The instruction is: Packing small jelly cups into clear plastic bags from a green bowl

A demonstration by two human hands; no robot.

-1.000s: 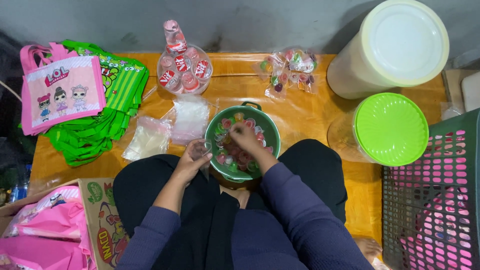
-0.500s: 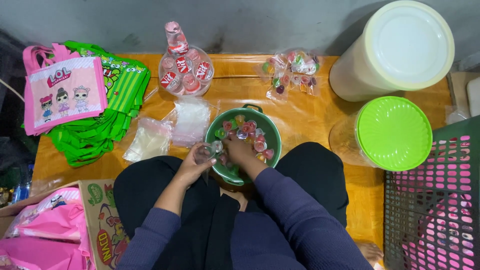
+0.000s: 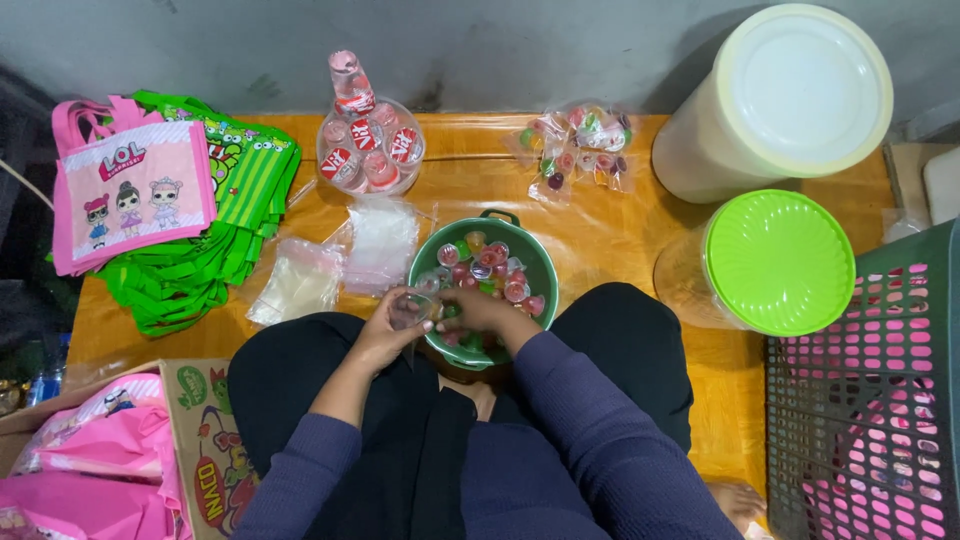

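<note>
A green bowl (image 3: 535, 262) with several small coloured jelly cups (image 3: 480, 268) sits on the orange mat in front of my lap. My left hand (image 3: 385, 335) holds a small clear plastic bag (image 3: 410, 312) at the bowl's near-left rim. Fingers closed, my right hand (image 3: 478, 310) is at the mouth of that bag over the bowl's near edge; what it pinches is hidden. Both sleeves are purple.
Empty clear bags (image 3: 335, 262) lie left of the bowl. Pink and green tote bags (image 3: 165, 215) are stacked far left. Small bottles (image 3: 368, 145), a filled jelly bag (image 3: 575, 148), a white-lidded tub (image 3: 790, 95), a green-lidded jar (image 3: 775, 262), a basket (image 3: 865, 400) and a carton (image 3: 120, 460) surround me.
My right hand has drawn back from the middle of the bowl to its near rim and met the left hand at the clear bag. The left hand has barely moved.
</note>
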